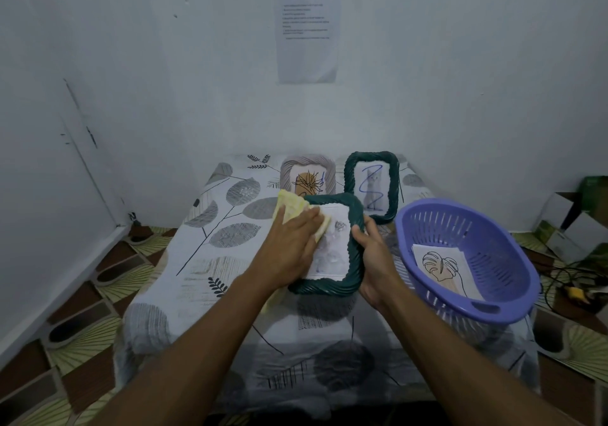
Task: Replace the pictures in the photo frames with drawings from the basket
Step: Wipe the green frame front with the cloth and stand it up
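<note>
Yellow cloth (289,209) under my flat left hand (292,244) should wipe lightly while my curled right hand (375,262) steadies the dark-green photo frame (329,286).

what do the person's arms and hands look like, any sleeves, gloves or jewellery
Both are bare. The left hand and right hand wear no gloves, and no rings show on the fingers in view. The left forearm and right forearm are uncovered down to the picture's lower edge: no sleeves, watch, bracelet or markings visible.

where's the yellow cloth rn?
Head view, left of centre: the yellow cloth lies under the left hand on the near green frame, in front of the beige frame.
</note>
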Available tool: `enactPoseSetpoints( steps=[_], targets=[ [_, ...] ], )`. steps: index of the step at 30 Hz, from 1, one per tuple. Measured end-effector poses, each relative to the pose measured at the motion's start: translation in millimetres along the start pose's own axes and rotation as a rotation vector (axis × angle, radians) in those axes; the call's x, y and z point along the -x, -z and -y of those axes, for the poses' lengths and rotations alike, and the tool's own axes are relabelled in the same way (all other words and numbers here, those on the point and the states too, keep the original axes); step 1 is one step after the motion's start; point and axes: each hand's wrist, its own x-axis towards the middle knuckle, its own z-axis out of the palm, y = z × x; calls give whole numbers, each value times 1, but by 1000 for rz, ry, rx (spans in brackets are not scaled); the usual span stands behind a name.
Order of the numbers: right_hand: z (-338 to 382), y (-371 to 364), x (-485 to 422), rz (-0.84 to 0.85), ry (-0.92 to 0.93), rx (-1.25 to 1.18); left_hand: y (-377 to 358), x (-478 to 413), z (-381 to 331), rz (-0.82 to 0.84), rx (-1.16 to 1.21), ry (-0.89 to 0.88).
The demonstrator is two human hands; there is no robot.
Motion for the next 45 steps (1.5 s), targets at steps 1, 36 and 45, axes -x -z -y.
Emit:
enactPoseSetpoints(
  steps=[1, 36, 45],
  targets=[
    [2, 0, -2, -21, 16, -10, -1, 4, -4, -1, 23, -19],
    [-3, -1, 4, 30, -78, -136, -16, 35, -4, -176, 199, -68],
    [-6, -2, 2, -10, -102, -64, 62, 40, 41, -565, 347, 403]
  ],
)
